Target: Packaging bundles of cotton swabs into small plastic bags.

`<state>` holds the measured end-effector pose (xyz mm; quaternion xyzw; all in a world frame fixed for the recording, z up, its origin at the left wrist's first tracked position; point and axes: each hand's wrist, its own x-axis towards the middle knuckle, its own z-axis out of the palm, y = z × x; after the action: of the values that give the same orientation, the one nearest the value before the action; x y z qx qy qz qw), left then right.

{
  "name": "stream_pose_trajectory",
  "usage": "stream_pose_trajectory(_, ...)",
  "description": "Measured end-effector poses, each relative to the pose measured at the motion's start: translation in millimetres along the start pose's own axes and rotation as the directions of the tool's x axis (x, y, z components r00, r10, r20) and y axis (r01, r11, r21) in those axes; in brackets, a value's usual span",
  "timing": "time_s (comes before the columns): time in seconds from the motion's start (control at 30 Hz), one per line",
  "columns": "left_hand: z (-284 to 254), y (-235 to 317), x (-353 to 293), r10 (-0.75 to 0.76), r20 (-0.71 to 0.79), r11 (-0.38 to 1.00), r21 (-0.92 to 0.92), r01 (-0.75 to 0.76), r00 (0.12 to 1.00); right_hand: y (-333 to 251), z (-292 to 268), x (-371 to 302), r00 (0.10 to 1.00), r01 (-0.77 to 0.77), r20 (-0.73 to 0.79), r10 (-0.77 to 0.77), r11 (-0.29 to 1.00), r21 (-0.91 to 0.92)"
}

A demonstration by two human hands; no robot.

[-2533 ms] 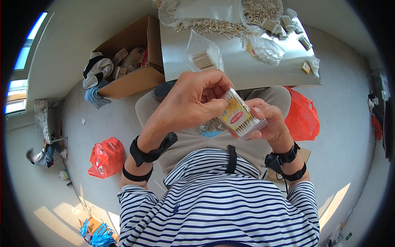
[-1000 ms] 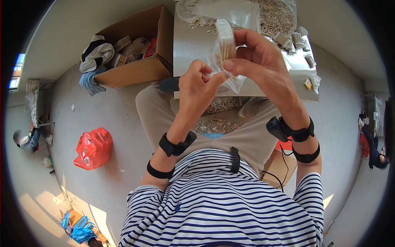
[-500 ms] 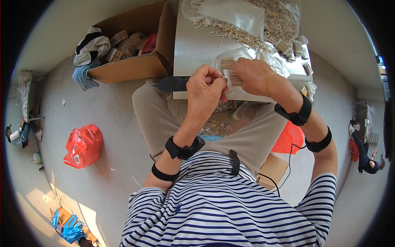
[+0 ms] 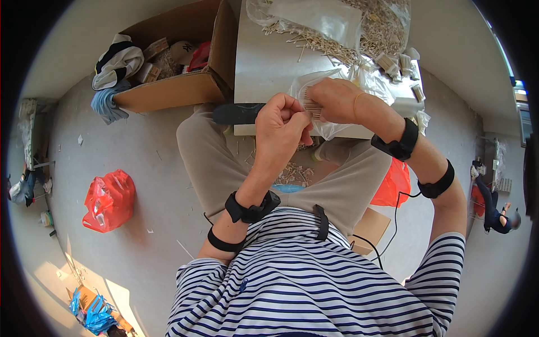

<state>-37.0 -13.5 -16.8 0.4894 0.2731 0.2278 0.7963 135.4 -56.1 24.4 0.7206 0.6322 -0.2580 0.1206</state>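
A clear plastic bag (image 4: 331, 131) lies at the table's near edge, with a neat row of cotton swabs (image 4: 311, 105) in it. My left hand (image 4: 282, 124) pinches the bag's left edge between thumb and curled fingers. From the right, my right hand (image 4: 335, 101) closes over the swabs, its fingertips partly hidden behind the knuckles. A dark flat strip (image 4: 240, 113) projects from the table's left side beside my left hand.
Loose cotton swabs (image 4: 323, 46) spill from a large clear bag at the table's back. Several small swab packs (image 4: 388, 63) sit at its right. An open cardboard box (image 4: 168, 92) stands left; a red plastic bag (image 4: 110, 201) rests on the floor.
My right hand has shifted slightly left and now covers more of the swab row. My left hand keeps its pinch at nearly the same place.
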Motion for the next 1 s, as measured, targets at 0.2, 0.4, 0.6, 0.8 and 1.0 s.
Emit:
stream_pose_trajectory(0.2, 8.8, -12.1, -11.0, 0.006, -0.008, 0.963, 0.269, -0.004, 1.0, 0.1, 14.6, 6.6, 0.999, -0.027, -0.039, 0.023, 0.993, -0.116)
stream_pose_trajectory(0.4, 15.7, -19.1, -14.5, -0.118, 0.006, 0.99, 0.078, 0.117, 0.993, -5.7, 10.5, 9.8, 0.998, -0.059, -0.007, 0.059, 0.993, -0.098)
stream_pose_trajectory(0.6, 15.6, -7.2, -8.8, -0.066, 0.068, 0.973, -0.216, 0.08, 0.995, -2.5, 12.8, 12.1, 0.999, 0.013, 0.039, -0.009, 0.995, -0.094)
stream_pose_trajectory(0.8, 13.0, -6.8, -6.9, 0.009, 0.091, 0.955, -0.295, 0.019, 0.996, -4.8, 27.8, 16.6, 0.997, 0.069, -0.023, -0.07, 0.997, -0.04)
stream_pose_trajectory(1.0, 5.0, 2.6, -2.4, -0.071, 0.203, 0.992, -0.088, 0.09, 0.977, 13.1, 32.4, 5.0, 0.992, 0.066, -0.111, -0.058, 0.995, 0.073)
